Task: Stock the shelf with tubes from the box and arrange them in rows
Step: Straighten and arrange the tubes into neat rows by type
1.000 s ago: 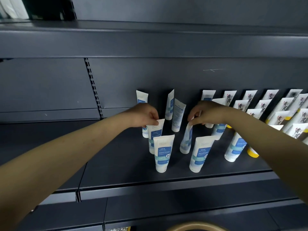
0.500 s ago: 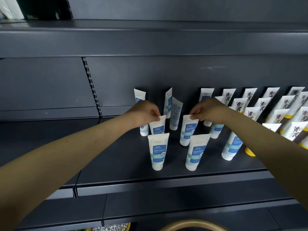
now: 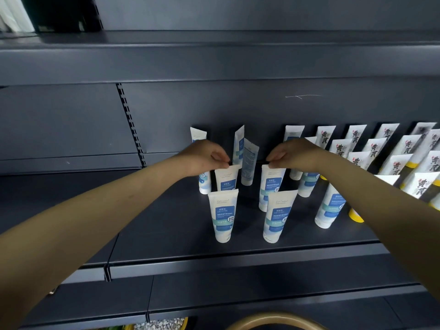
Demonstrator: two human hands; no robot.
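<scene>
Several white tubes with blue labels stand cap-down on the dark shelf point(image 3: 166, 225). My left hand point(image 3: 204, 158) pinches the top edge of a second-row tube point(image 3: 226, 179). My right hand point(image 3: 292, 154) pinches the top of another second-row tube point(image 3: 270, 184). In front of them stand two upright front-row tubes point(image 3: 223, 215) point(image 3: 277, 215). Behind, two tubes point(image 3: 238, 146) point(image 3: 248, 165) stand turned sideways, and one point(image 3: 204, 182) is partly hidden by my left hand. The box is not in view.
White tubes with black and yellow print point(image 3: 395, 163) fill the right of the shelf in rows. Another blue-label tube point(image 3: 329, 208) stands under my right forearm. An upper shelf point(image 3: 214, 58) overhangs. A brown curved rim point(image 3: 273, 321) shows at the bottom edge.
The tube in my right hand has turned from edge-on and tilted to upright, facing front. Both hands stay pinched on their tubes' tops.
</scene>
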